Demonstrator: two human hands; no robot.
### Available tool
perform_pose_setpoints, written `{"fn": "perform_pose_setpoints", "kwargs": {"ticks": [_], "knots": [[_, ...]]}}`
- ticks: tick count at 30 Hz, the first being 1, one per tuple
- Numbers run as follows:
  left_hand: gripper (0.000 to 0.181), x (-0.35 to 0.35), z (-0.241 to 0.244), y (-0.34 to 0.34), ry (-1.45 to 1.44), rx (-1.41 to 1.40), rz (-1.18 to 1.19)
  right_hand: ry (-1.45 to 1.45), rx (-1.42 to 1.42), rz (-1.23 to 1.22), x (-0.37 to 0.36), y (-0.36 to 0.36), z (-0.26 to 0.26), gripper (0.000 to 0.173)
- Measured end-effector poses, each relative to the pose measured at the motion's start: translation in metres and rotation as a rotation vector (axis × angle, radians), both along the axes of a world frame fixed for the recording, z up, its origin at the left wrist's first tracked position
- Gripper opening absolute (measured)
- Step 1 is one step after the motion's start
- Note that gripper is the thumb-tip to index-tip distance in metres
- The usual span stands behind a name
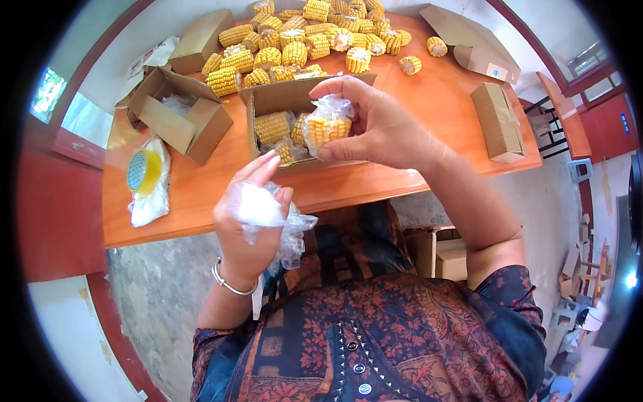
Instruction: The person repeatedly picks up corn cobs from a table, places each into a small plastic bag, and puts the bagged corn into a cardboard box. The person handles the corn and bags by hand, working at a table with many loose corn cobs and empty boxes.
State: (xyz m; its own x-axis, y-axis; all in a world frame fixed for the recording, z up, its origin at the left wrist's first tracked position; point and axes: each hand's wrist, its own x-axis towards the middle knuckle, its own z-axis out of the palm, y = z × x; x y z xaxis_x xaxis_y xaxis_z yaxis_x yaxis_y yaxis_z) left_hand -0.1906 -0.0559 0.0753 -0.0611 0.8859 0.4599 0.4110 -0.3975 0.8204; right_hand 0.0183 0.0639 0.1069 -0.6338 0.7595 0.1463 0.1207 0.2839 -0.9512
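Observation:
Between the thumb and fingers of my right hand (371,125) is a piece of corn cob wrapped in clear plastic (329,128). It is held over the right part of an open cardboard box (311,90). Inside that box lie several corn pieces (273,127), at least some in clear plastic. My left hand (246,221) is in front of the box, holding a crumpled bunch of thin clear plastic bags (291,231) against the palm. Its fingertips point up near the box's front left corner. The box's right interior is hidden behind my right hand.
A heap of cut corn cobs (296,45) covers the back of the orange table (402,186). An open box (181,113) and a yellow tape roll (143,171) on plastic bags (153,208) are at left. A closed carton (497,123) and a folded cardboard piece (477,45) stand right.

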Motion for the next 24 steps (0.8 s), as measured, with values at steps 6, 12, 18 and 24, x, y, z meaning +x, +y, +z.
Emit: {"fn": "perform_pose_setpoints", "kwargs": {"ticks": [6, 12, 18, 24], "knots": [[0.061, 0.024, 0.015, 0.009, -0.644, -0.217, -0.259, -0.029, 0.386, -0.098, -0.014, -0.038, 0.006, 0.060], [0.052, 0.021, 0.009, -0.003, -0.726, -0.272, -0.344, 0.144, 0.086, 0.088, 0.001, -0.056, 0.018, 0.041], [0.058, 0.001, -0.019, -0.001, -1.033, -0.518, -0.578, 0.208, -0.126, 0.048, 0.018, -0.056, 0.031, 0.014], [0.065, 0.016, -0.014, -0.014, -1.112, -0.580, -0.784, 0.270, -0.155, -0.035, 0.011, -0.070, 0.032, 0.013]]}}
